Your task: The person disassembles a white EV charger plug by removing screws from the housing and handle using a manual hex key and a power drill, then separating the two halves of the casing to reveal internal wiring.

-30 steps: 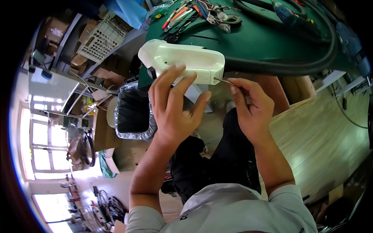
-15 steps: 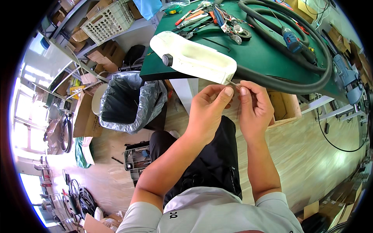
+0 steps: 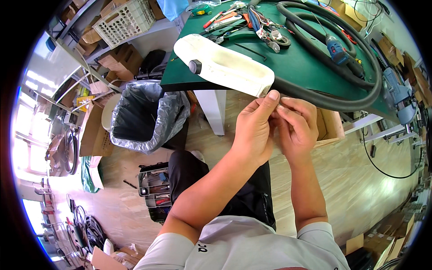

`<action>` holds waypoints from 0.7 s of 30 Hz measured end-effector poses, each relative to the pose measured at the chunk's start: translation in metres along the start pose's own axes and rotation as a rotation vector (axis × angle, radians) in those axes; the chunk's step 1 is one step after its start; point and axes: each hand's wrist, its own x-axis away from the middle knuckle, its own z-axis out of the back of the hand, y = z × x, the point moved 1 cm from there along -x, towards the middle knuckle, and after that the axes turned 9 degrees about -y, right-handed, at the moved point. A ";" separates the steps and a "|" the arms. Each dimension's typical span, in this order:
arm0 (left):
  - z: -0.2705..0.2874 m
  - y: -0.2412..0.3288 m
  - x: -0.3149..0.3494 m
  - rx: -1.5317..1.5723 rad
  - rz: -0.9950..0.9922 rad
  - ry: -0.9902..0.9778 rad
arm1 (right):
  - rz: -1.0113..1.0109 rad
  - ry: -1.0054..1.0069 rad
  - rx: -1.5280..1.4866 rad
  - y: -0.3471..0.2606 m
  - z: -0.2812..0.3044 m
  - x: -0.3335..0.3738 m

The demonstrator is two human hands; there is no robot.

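Table: beneath the handle, apparently bearing its weight. Cable: leaves the handle's right end. Handle: reaches the table's front edge, presumably for access. Left hand, right hand: at the handle's near-right corner, fingers together; pinched item, if any, hidden.

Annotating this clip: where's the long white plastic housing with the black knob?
In the head view, the housing lies upper centre at the near edge of the green table, above the left hand, with a thick black hose at its right end.
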 end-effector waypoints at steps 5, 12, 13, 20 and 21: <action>-0.004 -0.009 -0.005 0.088 -0.082 0.070 | -0.148 -0.016 -0.193 -0.003 0.001 0.004; -0.012 -0.012 0.001 0.073 -0.138 0.088 | -0.294 0.020 -0.264 0.001 0.008 0.020; -0.012 -0.012 0.002 0.051 -0.147 0.105 | -0.310 0.027 -0.294 0.001 0.009 0.019; -0.019 -0.011 0.007 0.007 -0.144 0.235 | -0.875 -0.193 -0.547 -0.015 0.016 0.007; -0.019 -0.012 0.007 0.013 -0.144 0.243 | -0.856 -0.160 -0.602 -0.017 0.013 0.004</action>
